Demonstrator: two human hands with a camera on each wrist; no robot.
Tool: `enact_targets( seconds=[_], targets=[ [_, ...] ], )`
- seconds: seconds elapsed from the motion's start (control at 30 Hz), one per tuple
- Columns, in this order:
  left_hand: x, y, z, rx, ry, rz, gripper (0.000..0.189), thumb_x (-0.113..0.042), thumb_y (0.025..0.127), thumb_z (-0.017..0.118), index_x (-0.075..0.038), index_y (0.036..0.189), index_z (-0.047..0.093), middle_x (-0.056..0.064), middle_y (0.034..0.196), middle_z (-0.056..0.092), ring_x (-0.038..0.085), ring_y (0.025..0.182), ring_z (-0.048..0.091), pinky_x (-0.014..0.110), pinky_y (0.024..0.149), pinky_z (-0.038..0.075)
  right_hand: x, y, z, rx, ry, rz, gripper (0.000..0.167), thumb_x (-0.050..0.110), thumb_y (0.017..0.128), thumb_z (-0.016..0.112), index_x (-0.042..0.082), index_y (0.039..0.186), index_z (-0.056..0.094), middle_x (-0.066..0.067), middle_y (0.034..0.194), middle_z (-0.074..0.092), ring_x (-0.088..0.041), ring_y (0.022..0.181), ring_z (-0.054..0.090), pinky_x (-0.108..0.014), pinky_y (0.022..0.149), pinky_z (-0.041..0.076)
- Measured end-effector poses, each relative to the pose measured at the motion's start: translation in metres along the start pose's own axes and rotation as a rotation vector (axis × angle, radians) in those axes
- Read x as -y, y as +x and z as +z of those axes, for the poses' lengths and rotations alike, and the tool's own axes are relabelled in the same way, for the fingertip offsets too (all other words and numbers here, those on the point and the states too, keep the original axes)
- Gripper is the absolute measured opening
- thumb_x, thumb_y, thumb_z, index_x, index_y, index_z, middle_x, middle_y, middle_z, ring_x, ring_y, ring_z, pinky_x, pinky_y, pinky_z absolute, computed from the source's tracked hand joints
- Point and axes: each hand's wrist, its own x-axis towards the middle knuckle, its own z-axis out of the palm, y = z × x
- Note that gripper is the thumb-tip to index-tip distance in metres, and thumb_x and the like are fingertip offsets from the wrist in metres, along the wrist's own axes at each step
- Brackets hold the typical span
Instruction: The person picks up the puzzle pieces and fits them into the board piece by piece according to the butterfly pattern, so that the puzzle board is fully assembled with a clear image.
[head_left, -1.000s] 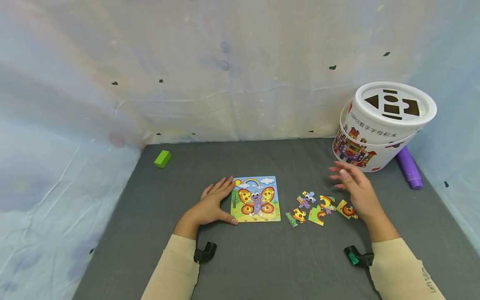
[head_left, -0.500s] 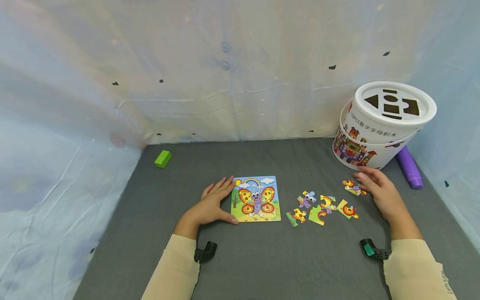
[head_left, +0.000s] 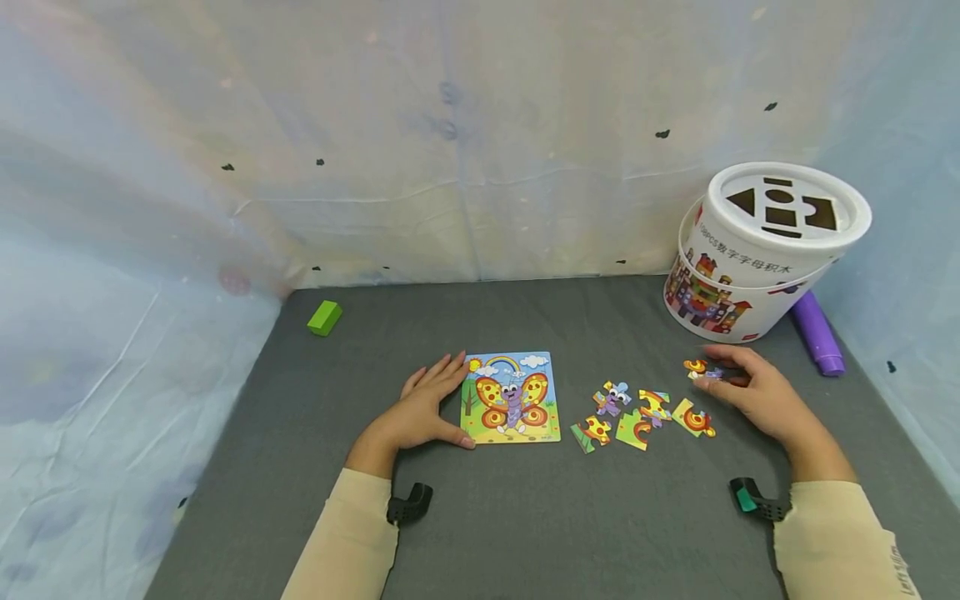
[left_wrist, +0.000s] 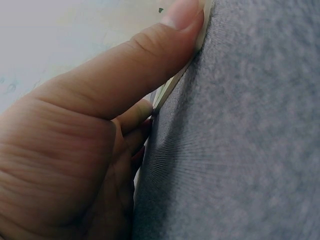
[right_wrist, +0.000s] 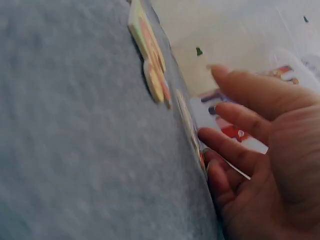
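Observation:
My left hand lies at the left side of a square butterfly puzzle. Its straight fingers are near the top left corner and its thumb is at the bottom left one; in the left wrist view the thumb rests along the board's edge. My right hand reaches round a loose puzzle piece, orange and purple, its thumb and fingers spread apart. In the right wrist view the fingers are low beside that piece while the thumb stands raised. Part of the piece is hidden by the hand.
Several other puzzle pieces lie between the board and my right hand. A white bucket with a shape-sorter lid stands at the back right, a purple tube beside it. A green block lies at the back left.
My right hand has moved rightward, uncovering the orange and purple piece, and its thumb and fingers have then come round that piece. The left hand and the board have stayed still.

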Motion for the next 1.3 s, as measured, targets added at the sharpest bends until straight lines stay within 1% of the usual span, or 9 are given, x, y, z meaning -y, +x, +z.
enact_targets(
  seconds=[0.17,0.37,0.47,0.63,0.73,0.87,1.03,1.13,1.3],
  targets=[
    [-0.001,-0.001,-0.001,0.002,-0.011,0.002,0.131,-0.049,0.074,0.102,-0.015,0.175,0.026,-0.002,0.181,0.010,0.023,0.166,0.000,0.055,0.128,-0.006,0.020,0.000,0.011,0.012,-0.001,-0.091,0.055,0.022,0.100,0.083,0.007,0.150,0.064,-0.011,0.142,0.061,-0.021,0.122,0.050,-0.027,0.089,0.042],
    [0.003,-0.001,0.002,-0.029,-0.021,0.047,0.130,-0.052,0.074,0.101,-0.010,0.174,0.028,0.004,0.181,0.014,0.028,0.166,0.003,0.055,0.127,-0.006,0.039,0.003,0.023,0.245,-0.016,-0.179,0.057,0.021,0.095,0.089,0.008,0.146,0.068,-0.012,0.144,0.057,-0.034,0.129,0.050,-0.052,0.105,0.041],
    [0.003,-0.001,0.002,-0.034,-0.019,0.051,0.130,-0.052,0.074,0.101,-0.010,0.174,0.029,0.004,0.181,0.015,0.028,0.166,0.004,0.055,0.127,-0.006,0.045,0.003,0.026,0.305,-0.040,-0.185,0.047,0.022,0.095,0.089,0.009,0.137,0.072,-0.014,0.142,0.054,-0.039,0.132,0.045,-0.063,0.105,0.036],
    [-0.003,-0.001,-0.001,-0.006,-0.009,0.012,0.131,-0.048,0.074,0.102,-0.014,0.174,0.026,-0.001,0.181,0.011,0.023,0.166,0.001,0.054,0.128,-0.006,0.047,0.003,0.029,0.283,-0.032,-0.187,0.033,0.017,0.094,0.090,0.010,0.121,0.073,-0.009,0.129,0.059,-0.031,0.117,0.052,-0.045,0.095,0.044],
    [-0.003,-0.002,-0.001,0.001,-0.005,0.005,0.131,-0.048,0.074,0.102,-0.014,0.175,0.026,-0.002,0.181,0.010,0.022,0.166,0.000,0.054,0.128,-0.006,0.048,0.003,0.029,0.280,0.022,-0.126,0.031,0.017,0.095,0.089,0.010,0.118,0.068,-0.006,0.115,0.062,-0.024,0.102,0.056,-0.034,0.080,0.049],
    [-0.001,-0.001,0.000,-0.002,-0.003,0.004,0.131,-0.048,0.074,0.102,-0.016,0.175,0.026,-0.004,0.181,0.010,0.021,0.166,0.000,0.054,0.128,-0.006,0.048,0.003,0.026,0.265,0.132,-0.038,0.021,0.014,0.101,0.081,0.007,0.113,0.066,-0.007,0.098,0.064,-0.021,0.085,0.059,-0.032,0.067,0.051],
    [0.001,0.000,0.001,-0.004,-0.002,0.006,0.131,-0.049,0.074,0.102,-0.016,0.175,0.026,-0.003,0.181,0.010,0.021,0.166,0.000,0.054,0.128,-0.006,0.049,0.004,0.027,0.163,0.180,-0.052,0.023,0.008,0.107,0.073,-0.002,0.127,0.067,-0.011,0.097,0.065,-0.017,0.074,0.059,-0.030,0.060,0.050],
    [0.002,0.000,0.001,-0.002,-0.002,0.006,0.130,-0.048,0.074,0.102,-0.016,0.175,0.026,-0.004,0.181,0.010,0.020,0.166,-0.001,0.054,0.128,-0.006,0.055,0.004,0.033,0.092,0.192,-0.050,0.028,0.008,0.108,0.070,-0.003,0.134,0.067,-0.014,0.100,0.066,-0.017,0.073,0.062,-0.031,0.060,0.053],
    [0.001,-0.001,0.000,0.000,-0.006,0.002,0.130,-0.048,0.074,0.102,-0.016,0.175,0.026,-0.005,0.180,0.010,0.019,0.165,-0.001,0.053,0.128,-0.007,0.072,0.007,0.055,0.071,0.384,-0.074,0.030,-0.004,0.109,0.064,-0.012,0.137,0.058,-0.025,0.102,0.067,-0.021,0.083,0.073,-0.035,0.071,0.064]
  ],
)
